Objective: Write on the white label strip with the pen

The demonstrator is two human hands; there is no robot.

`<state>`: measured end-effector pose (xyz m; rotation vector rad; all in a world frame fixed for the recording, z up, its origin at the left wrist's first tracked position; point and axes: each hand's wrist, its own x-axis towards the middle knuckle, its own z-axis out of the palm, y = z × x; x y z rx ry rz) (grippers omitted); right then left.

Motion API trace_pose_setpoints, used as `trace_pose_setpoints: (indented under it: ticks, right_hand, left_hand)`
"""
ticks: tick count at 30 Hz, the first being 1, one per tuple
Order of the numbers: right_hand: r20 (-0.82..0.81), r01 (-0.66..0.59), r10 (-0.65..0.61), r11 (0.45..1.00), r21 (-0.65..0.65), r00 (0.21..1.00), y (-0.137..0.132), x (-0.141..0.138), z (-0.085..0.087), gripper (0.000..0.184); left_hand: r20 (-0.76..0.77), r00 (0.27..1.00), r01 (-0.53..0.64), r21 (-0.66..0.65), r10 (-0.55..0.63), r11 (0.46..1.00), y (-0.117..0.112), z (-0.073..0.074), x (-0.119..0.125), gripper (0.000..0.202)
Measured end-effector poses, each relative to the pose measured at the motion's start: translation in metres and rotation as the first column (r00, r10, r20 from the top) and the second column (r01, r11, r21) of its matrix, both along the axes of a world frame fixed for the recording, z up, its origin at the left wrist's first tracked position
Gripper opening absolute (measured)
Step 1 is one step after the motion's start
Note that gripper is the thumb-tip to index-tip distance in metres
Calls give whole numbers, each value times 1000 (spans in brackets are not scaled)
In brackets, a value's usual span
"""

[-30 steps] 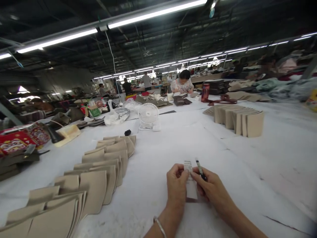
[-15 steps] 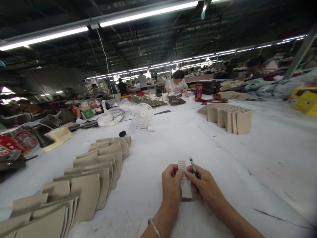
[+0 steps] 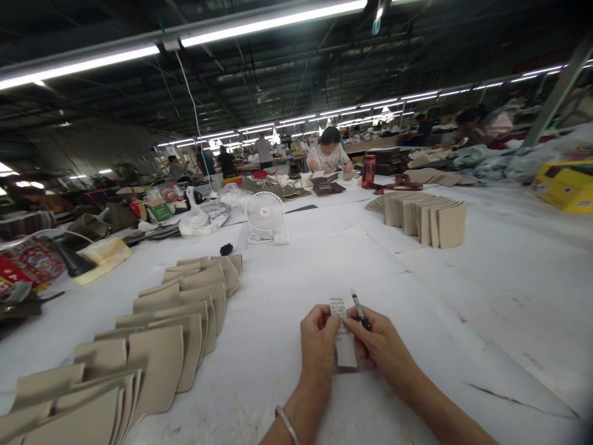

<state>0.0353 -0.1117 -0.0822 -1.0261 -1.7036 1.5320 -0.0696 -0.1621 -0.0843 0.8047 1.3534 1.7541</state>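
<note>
Between my hands is a narrow white printed label (image 3: 346, 353), with dark lines of text on its upper part. My left hand (image 3: 319, 340) pinches its left side with thumb and fingers closed. From the other side, the thumb of my right hand (image 3: 380, 341) presses on the label's edge. A pen (image 3: 359, 309) with a dark lower body and a pale upper end is also tucked in my right hand, pointing up and away. The label hangs just above or on the white table; which of the two I cannot tell.
Overlapping beige panels (image 3: 157, 355) run along the left. More beige panels (image 3: 424, 217) stand in a row at the back right. A small white fan (image 3: 265, 213) is ahead, near a black object (image 3: 227, 249). A red bottle (image 3: 369, 171) and a co-worker (image 3: 328, 154) are farther off.
The whole view has shifted slightly, so most things appear a little further left. Both hands keep nearly the same hold on the label, and the pen stays in the right hand.
</note>
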Motion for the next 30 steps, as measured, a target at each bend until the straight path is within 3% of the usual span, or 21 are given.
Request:
trace_pose_setpoints:
  ticks: [30]
  right_hand:
    - [-14, -5, 4, 1000, -17, 1000, 0, 0, 1, 36]
  left_hand:
    - [-2, 1000, -6, -8, 6, 1000, 0, -2, -1, 21]
